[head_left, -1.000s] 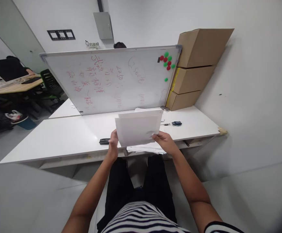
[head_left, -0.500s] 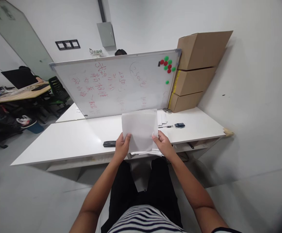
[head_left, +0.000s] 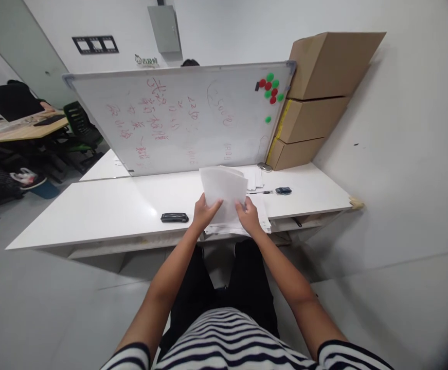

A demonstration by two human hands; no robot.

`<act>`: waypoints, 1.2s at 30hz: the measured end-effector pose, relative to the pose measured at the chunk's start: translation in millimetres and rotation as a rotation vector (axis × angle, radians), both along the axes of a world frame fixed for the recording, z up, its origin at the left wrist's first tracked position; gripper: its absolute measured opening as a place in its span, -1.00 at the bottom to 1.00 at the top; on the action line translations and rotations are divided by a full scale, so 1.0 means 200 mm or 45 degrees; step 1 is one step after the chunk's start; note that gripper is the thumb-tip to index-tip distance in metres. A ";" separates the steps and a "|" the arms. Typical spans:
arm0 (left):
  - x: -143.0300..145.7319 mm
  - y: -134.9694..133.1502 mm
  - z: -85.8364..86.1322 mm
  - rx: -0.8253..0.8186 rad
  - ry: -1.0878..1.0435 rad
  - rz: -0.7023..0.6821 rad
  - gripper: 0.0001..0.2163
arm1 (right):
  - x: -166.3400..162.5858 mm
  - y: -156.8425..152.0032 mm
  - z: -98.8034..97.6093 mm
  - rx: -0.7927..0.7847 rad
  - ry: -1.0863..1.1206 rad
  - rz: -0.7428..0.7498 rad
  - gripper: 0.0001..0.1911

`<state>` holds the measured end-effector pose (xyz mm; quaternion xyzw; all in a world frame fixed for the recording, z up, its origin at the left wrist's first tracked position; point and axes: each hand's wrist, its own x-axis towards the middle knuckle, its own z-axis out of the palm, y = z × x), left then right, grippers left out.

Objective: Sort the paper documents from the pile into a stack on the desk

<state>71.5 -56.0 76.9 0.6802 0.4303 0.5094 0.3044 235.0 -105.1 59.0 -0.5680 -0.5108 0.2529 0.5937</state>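
Note:
White paper sheets point(head_left: 224, 187) are held up between my hands over the front of the white table point(head_left: 111, 205). Their top edges fan slightly, one sheet angled against another. My left hand point(head_left: 205, 210) grips the left side with the thumb on the near face. On the right side my right hand point(head_left: 249, 216) pinches the sheets in the same way. Beneath them, at the table's front edge, lies a stack of paper point(head_left: 263, 218), partly hidden by the sheets and my right hand. A black stapler point(head_left: 174, 218) rests left of my left hand.
A whiteboard point(head_left: 169, 123) with red writing and round magnets stands along the table's back. Cardboard boxes point(head_left: 312, 118) are piled at its right. Small papers point(head_left: 255, 179), a pen point(head_left: 261, 192) and a dark small object point(head_left: 283, 190) lie right of the sheets. A person's head shows behind the board.
My hands have come closer together and the sheets have shifted from squared to fanned. More of the stack beneath and the whole stapler now show. The camera view has tilted down a little.

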 end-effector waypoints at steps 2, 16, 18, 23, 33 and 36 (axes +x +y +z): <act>0.01 0.01 -0.09 0.095 0.181 -0.001 -0.71 | 0.01 0.01 -0.08 -0.053 -0.092 -0.046 -0.71; -0.04 -0.02 -0.17 -0.097 -0.009 -0.022 -0.68 | 0.04 -0.03 -0.19 0.129 -0.499 -0.162 -0.73; -0.05 -0.03 -0.16 -0.117 -0.018 -0.038 -0.68 | 0.05 -0.02 -0.19 0.037 -0.526 -0.159 -0.71; -0.05 -0.06 -0.17 -0.310 -0.184 -0.004 -0.69 | 0.06 -0.04 -0.22 -0.087 -0.493 -0.039 -0.66; 0.03 -0.25 -0.17 -0.732 -1.012 -0.043 -0.55 | -0.21 -0.34 -0.22 -0.224 0.477 0.150 -0.48; -0.01 -0.29 -0.21 -0.662 -0.781 -0.103 -0.56 | -0.26 -0.40 -0.25 -0.408 0.341 0.034 -0.57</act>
